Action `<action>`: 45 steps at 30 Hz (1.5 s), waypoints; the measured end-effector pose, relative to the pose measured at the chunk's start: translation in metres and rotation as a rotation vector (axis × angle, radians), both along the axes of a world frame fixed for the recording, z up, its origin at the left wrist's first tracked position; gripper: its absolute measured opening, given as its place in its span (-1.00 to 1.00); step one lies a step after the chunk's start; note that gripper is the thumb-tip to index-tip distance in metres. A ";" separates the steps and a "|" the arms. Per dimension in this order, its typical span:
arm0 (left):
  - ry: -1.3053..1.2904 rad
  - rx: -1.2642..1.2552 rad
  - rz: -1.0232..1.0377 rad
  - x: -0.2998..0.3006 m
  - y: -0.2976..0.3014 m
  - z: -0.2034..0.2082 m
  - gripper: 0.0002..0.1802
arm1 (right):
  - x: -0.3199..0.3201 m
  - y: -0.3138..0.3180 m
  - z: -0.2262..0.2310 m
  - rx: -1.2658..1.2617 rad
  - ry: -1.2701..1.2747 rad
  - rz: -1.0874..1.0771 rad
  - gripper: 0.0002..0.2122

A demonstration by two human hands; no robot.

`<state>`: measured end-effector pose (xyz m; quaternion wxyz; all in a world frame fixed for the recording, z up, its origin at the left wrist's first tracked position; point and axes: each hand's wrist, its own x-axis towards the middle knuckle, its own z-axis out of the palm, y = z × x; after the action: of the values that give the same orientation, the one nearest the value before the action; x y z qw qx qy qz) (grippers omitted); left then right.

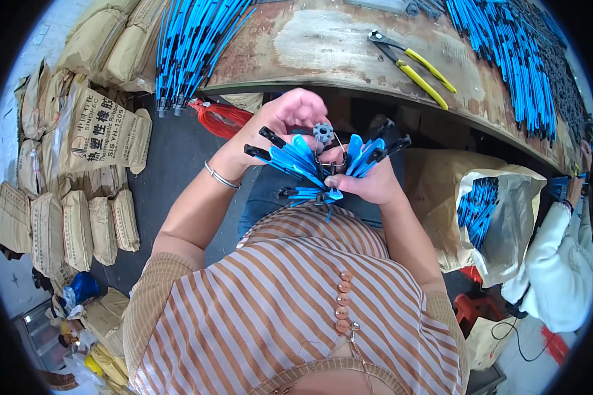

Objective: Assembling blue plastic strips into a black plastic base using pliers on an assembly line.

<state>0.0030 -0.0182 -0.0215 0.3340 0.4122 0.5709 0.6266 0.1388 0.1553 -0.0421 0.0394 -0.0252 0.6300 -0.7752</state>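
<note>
In front of my belly is a fanned bundle of blue strips [296,159] with black clip-like ends, spreading to both sides. My right hand [379,181] grips it, thumb pressed over the middle where the strips meet. A small grey toothed disc [323,132] with a hole in its centre stands above the bundle, with thin wires running down from it. My left hand [286,122] is closed, its fingers curled at the disc's edge; the exact contact is partly hidden. Strips pass in front of the left wrist.
Yellow-handled pliers [418,76] lie on the worn wooden table [316,36]. Blue strips are piled at its left [194,39] and right [507,72]. A paper sack [441,204] holds more. Brown sacks [105,131] are stacked left; red strands [221,118] hang below the table. A white-sleeved co-worker [557,263] is right.
</note>
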 end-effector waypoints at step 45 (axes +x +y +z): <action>-0.372 0.151 -0.103 -0.010 -0.002 0.002 -0.61 | -0.012 -0.002 -0.017 0.089 -0.064 -0.222 -0.57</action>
<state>-0.0070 -0.0201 -0.0190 0.4336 0.3420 0.4291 0.7148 0.1267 0.1530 -0.0596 -0.0254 0.0713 0.6612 -0.7464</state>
